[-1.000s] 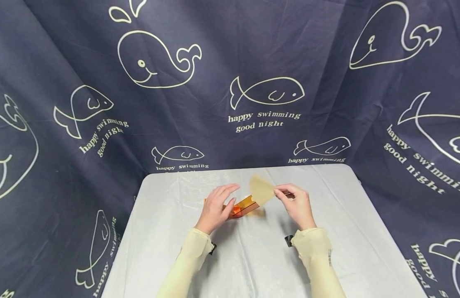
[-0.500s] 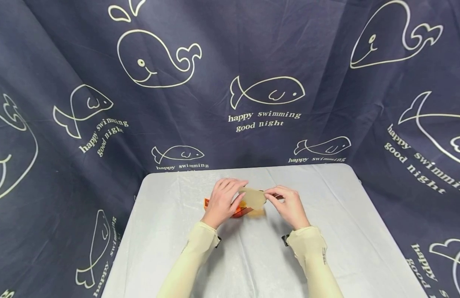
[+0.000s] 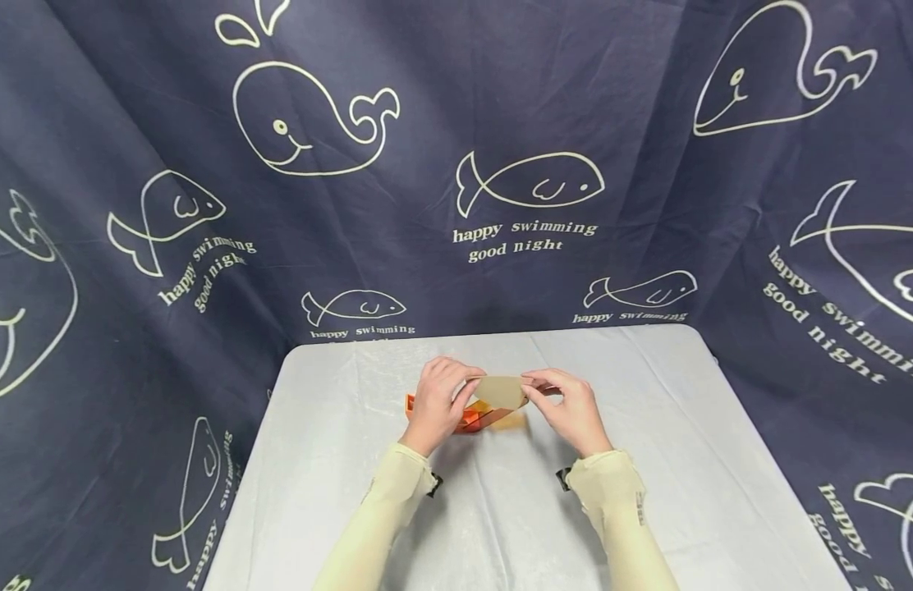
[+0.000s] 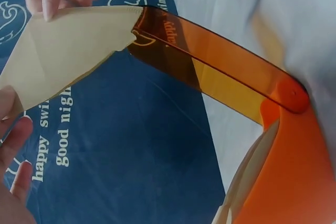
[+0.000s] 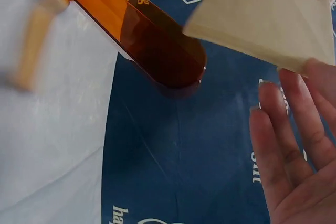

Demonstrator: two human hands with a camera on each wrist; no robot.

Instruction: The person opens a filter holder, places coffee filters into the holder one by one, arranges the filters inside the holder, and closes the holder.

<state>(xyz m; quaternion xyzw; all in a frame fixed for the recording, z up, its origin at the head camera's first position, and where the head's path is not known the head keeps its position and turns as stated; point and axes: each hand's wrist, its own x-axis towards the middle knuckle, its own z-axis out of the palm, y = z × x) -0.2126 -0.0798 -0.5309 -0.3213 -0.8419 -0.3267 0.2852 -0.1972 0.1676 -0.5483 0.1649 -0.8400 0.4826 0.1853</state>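
Observation:
A tan paper coffee filter is stretched between both hands, above an orange holder. My left hand pinches one corner between thumb and fingertips. At the opposite corner, the thumb and index finger of my right hand pinch the paper, its other fingers extended. The holder's translucent amber lid is swung up on its hinge, its free end near the filter's edge in the left wrist view. More tan filters sit inside the holder. In the head view my left hand hides much of the holder.
The holder stands on a white-covered table, where an amber patch of light falls beside it. Dark blue cloth printed with whales and fish hangs behind the table and along both sides.
My right hand has brought the filter left and lower, from an upright tilt to nearly level. My left hand, earlier apart from the paper, has moved right and now pinches its corner.

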